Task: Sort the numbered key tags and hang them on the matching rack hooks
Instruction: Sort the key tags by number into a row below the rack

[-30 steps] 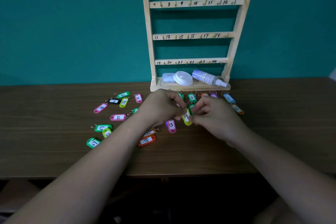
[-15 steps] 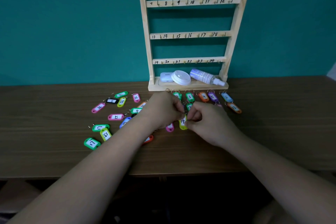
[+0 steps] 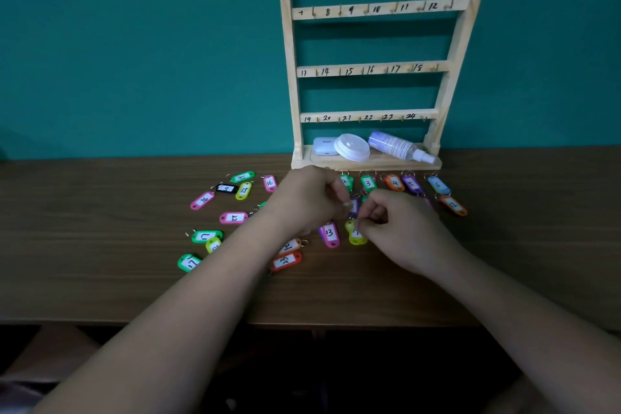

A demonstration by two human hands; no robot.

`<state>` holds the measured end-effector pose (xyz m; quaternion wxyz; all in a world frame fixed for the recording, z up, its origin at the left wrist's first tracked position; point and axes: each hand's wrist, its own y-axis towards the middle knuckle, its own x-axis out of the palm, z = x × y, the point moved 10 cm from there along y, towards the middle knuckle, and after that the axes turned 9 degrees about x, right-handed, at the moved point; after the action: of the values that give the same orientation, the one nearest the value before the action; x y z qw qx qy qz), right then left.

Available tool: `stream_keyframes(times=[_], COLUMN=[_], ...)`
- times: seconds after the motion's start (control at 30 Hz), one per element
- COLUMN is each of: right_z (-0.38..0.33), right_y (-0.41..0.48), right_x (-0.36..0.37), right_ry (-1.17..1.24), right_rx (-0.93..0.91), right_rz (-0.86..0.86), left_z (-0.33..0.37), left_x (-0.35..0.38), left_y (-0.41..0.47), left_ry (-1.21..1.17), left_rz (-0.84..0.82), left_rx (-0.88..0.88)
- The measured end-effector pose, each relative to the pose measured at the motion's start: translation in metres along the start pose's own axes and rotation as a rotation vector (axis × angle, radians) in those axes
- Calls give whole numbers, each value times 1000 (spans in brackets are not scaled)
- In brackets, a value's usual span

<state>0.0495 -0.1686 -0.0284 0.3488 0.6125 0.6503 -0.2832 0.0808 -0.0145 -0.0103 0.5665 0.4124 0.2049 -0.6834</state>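
Both hands are working over the table (image 3: 100,245), right in front of the rack (image 3: 369,69). Our right hand (image 3: 403,232) is pinching the top end of the yellow tag (image 3: 357,238) between thumb and fingertips. That tag is lying flat on the wood just beside the pink 13 tag (image 3: 329,233).

Our left hand (image 3: 309,200) is curling in, with its fingertips bunching against a purple tag (image 3: 353,208) just behind the yellow one. Honestly we're not managing to tell if it's gripping that tag or only touching it. The two hands are sitting close together.

The other tags are all lying on the table too. A row is running along the rack's foot: the 2 tag (image 3: 347,181), half under our left hand, then the 3 tag (image 3: 368,183), 4 tag (image 3: 395,183), 5 tag (image 3: 410,183) and 6 tag (image 3: 438,185). An orange tag (image 3: 453,206) is sitting a bit nearer us at the right end.

More are lying scattered out left, like the 16 tag (image 3: 270,183) and the 17 tag (image 3: 189,262).

The rack's rails are showing handwritten numbers up to 24. Its bottom shelf is holding a white case (image 3: 325,146), a lid (image 3: 352,147) and a spray bottle (image 3: 400,146) lying on its side.
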Motion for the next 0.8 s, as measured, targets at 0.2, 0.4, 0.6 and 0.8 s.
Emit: stream_keyframes(times=[0.2, 0.4, 0.6, 0.8], right_z=[-21, -37, -51, -66], right_y=[5, 18, 25, 26], right_x=[6, 15, 23, 29], right_ry=[94, 121, 140, 141], right_rx=[-82, -120, -130, -166], right_rz=[26, 31, 21, 39], left_z=[-44, -104, -148, -160], left_x=[-41, -81, -96, -92], left_y=[-4, -11, -9, -5], left_ry=[-58, -75, 107, 253], left_rz=[118, 205, 252, 185], left_rx=[-108, -250, -307, -326])
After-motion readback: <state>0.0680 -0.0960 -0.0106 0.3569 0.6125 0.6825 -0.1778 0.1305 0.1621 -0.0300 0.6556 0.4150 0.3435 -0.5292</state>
